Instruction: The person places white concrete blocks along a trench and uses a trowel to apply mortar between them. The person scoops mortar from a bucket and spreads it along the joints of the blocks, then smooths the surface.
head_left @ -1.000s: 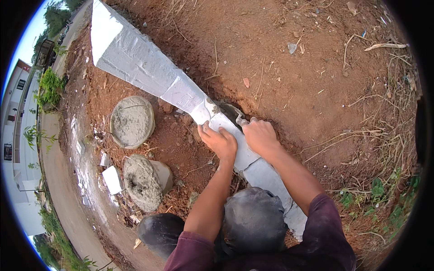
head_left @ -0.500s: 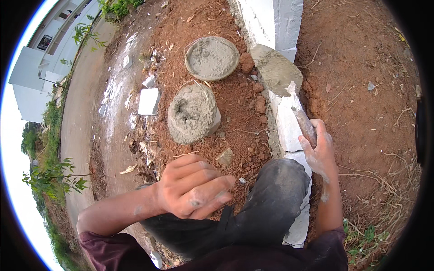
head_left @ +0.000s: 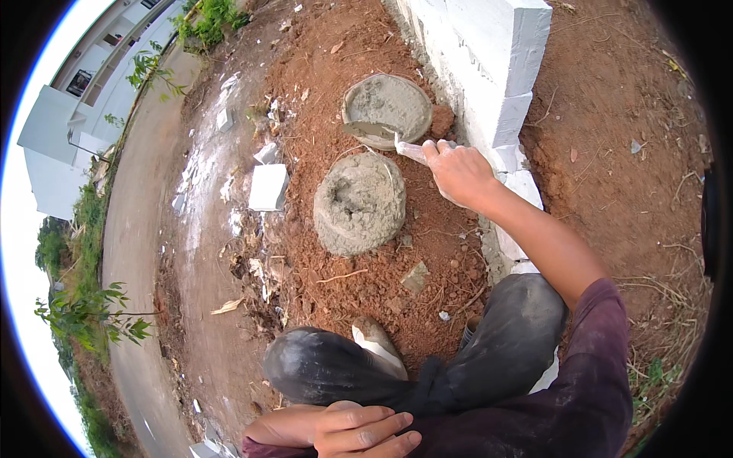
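Note:
My right hand (head_left: 463,174) is wrapped round the pale, mortar-smeared handle of a trowel (head_left: 372,130). The trowel's blade lies at the near rim of the farther bucket (head_left: 389,103), against the grey mortar inside. Closer to me stands a second bucket heaped with mortar (head_left: 359,202), with a small hollow in the top. Low at the bottom edge, my left hand (head_left: 365,431) rests in front of my body, its fingers loosely bent and slightly apart. It holds nothing that I can see, and part of it is cut off by the frame.
A low wall of white blocks (head_left: 489,61) runs along the right of the buckets, with a lower course nearer my knee. A white block piece (head_left: 269,187) lies left of the buckets among debris. Reddish soil surrounds them, and a path (head_left: 134,206) runs at far left.
My right hand has swung the trowel left from above the white wall to the farther bucket. My left hand has dropped toward my body. The view has shifted slightly.

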The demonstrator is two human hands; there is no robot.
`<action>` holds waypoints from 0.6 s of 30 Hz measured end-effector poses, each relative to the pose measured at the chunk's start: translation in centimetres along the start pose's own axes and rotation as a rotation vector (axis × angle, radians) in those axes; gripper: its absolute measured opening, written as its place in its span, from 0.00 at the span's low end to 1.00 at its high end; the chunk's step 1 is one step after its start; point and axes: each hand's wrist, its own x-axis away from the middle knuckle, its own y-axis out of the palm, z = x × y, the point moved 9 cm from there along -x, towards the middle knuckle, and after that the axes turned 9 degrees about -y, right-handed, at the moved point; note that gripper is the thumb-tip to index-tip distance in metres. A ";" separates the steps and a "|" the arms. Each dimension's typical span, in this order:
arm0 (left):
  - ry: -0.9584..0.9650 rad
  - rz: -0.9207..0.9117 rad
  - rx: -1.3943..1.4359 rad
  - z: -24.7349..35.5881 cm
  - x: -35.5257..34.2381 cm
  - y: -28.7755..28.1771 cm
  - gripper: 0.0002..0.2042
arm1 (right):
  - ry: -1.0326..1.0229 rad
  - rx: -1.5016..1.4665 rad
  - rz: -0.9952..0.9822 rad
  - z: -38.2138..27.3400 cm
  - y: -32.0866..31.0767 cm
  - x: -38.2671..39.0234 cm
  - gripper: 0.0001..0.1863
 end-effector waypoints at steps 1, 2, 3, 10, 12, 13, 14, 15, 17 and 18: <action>0.004 0.033 0.069 -0.7 0.2 -0.1 0.31 | 0.045 -0.007 -0.063 0.5 0.9 0.2 0.14; 0.008 0.067 0.141 -1.5 0.4 -0.5 0.28 | 0.093 -0.011 -0.125 0.9 1.6 0.4 0.14; 0.058 -0.055 0.203 -1.6 0.0 -1.3 0.16 | 0.082 -0.034 -0.125 0.2 1.6 0.1 0.14; 0.054 -0.052 0.314 -5.4 1.1 -4.0 0.34 | -0.132 -0.207 -0.132 -8.3 -2.0 0.9 0.19; 0.003 -0.117 0.317 -6.5 1.2 -4.7 0.41 | -0.241 -0.176 -0.132 -9.9 -3.3 1.1 0.21; -0.012 0.010 0.310 -7.1 1.5 -4.7 0.37 | -0.284 -0.142 -0.088 -10.4 -3.8 1.1 0.21; -0.024 0.132 0.296 -7.5 1.4 -5.2 0.33 | -0.331 -0.110 -0.038 -10.8 -4.4 1.0 0.20; -0.046 0.049 0.301 -7.8 1.3 -5.2 0.26 | -0.295 -0.060 -0.002 -9.7 -4.2 0.6 0.23; -0.090 -0.122 0.301 -8.1 1.6 -6.1 0.14 | -0.179 0.037 -0.022 -6.6 -2.4 -1.1 0.24; -0.104 -0.114 0.335 -8.5 1.8 -6.5 0.11 | -0.117 0.101 -0.039 -4.9 -1.7 -1.5 0.24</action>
